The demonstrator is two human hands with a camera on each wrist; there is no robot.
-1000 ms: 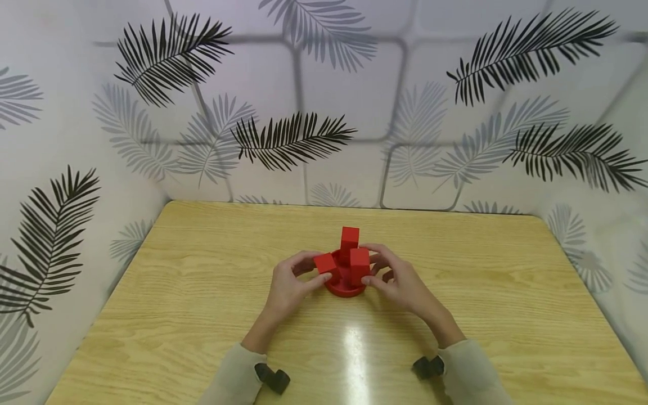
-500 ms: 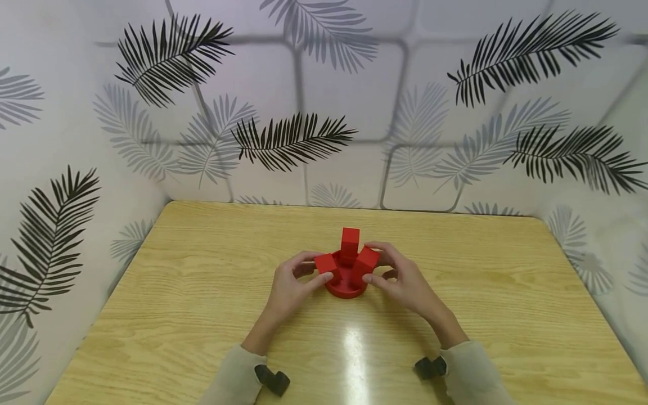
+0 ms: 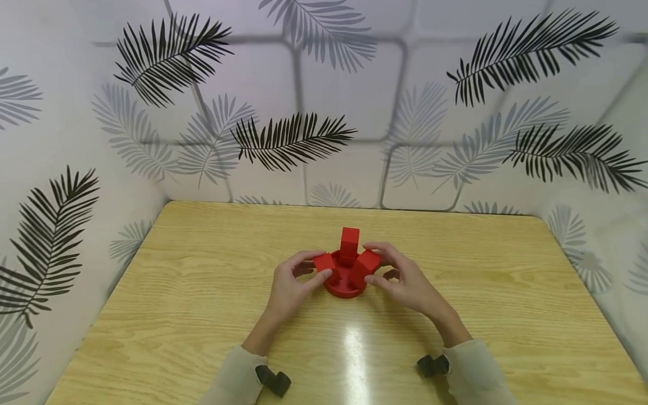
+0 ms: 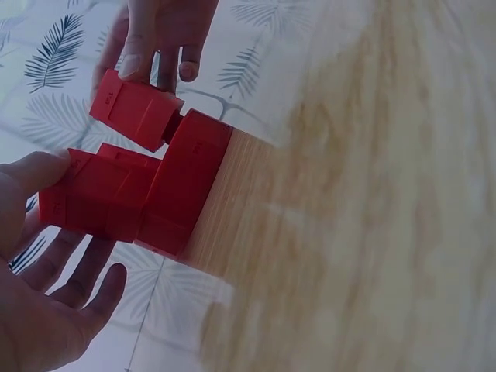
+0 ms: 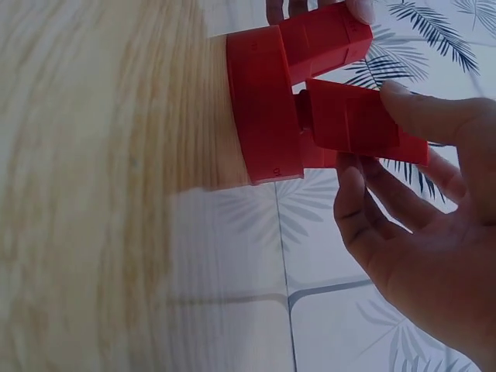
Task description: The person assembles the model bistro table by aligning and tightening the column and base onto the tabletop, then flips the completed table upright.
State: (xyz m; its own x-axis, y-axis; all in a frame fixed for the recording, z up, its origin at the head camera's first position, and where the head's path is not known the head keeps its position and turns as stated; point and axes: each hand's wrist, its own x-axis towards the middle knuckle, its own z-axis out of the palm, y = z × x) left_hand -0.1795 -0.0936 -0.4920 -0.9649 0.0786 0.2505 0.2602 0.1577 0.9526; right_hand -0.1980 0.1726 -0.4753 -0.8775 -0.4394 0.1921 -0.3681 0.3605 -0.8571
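A round red base (image 3: 346, 293) with a raised rim sits on the table, and three red blocks stand on it. My left hand (image 3: 292, 286) pinches the left block (image 3: 324, 262) between thumb and fingers; this block leans outward. On the other side, my right hand (image 3: 405, 284) pinches the right block (image 3: 367, 261), which is turned and tilted outward. In the right wrist view a narrow stem shows between the base (image 5: 265, 105) and the right block (image 5: 353, 120). The back block (image 3: 350, 241) stands upright, touched by neither hand.
The wooden table (image 3: 202, 292) runs back to a wall (image 3: 344, 174) patterned with leaves. Dark devices are strapped on both wrists, over the light sleeves (image 3: 233, 374).
The right block, upright and squared a second ago, has been twisted and tipped to the right by my right hand. My left hand and the left block have barely moved.
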